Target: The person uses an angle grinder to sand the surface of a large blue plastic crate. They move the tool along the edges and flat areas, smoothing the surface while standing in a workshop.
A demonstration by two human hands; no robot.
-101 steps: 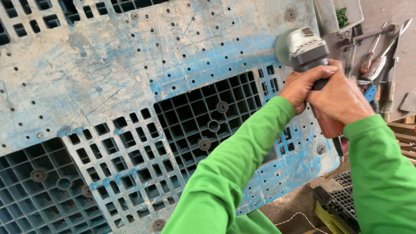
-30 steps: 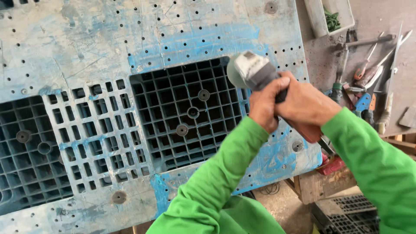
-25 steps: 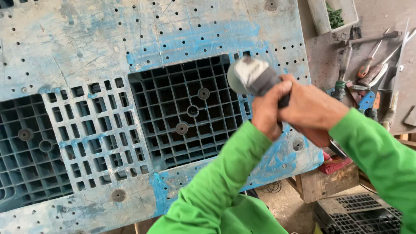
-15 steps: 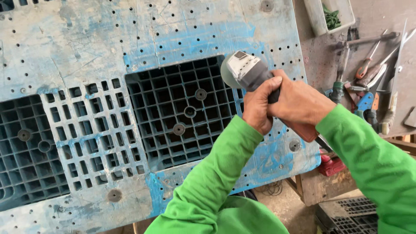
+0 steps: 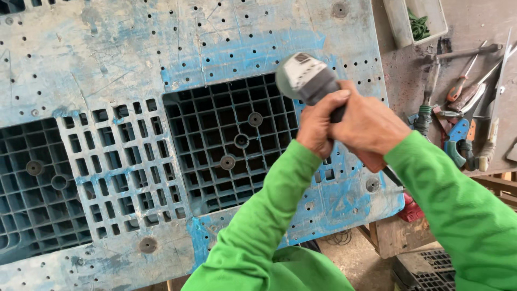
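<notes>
Both green sleeves [image 5: 280,215] reach forward from the person to one power tool, an angle grinder [image 5: 308,81] with a grey head. The left hand [image 5: 316,126] wraps the body from the near side, its fingers curled shut around it; the right hand [image 5: 371,126] closes over the rear of the handle, fingers folded tight, overlapping the left. This doubled clasp seems meant to steady the tool. Its head projects just past the fingertips and tilts down toward the blue plastic pallet [image 5: 107,59]. Whether the disc touches the plastic cannot be told, since the head hides it.

Directly beneath and ahead of the fingers lies an open dark grid section [image 5: 226,145] of the pallet, bordered by a worn, perforated blue-grey skin. Farther left of the hands sit a pale lattice panel [image 5: 124,172] and another dark grid [image 5: 32,188]. To the right of the knuckles, a bench [image 5: 409,75] carries loose hand tools [image 5: 458,129], and beyond them a small tray [image 5: 404,21] with green bits. Nothing stands between the hands and the pallet.
</notes>
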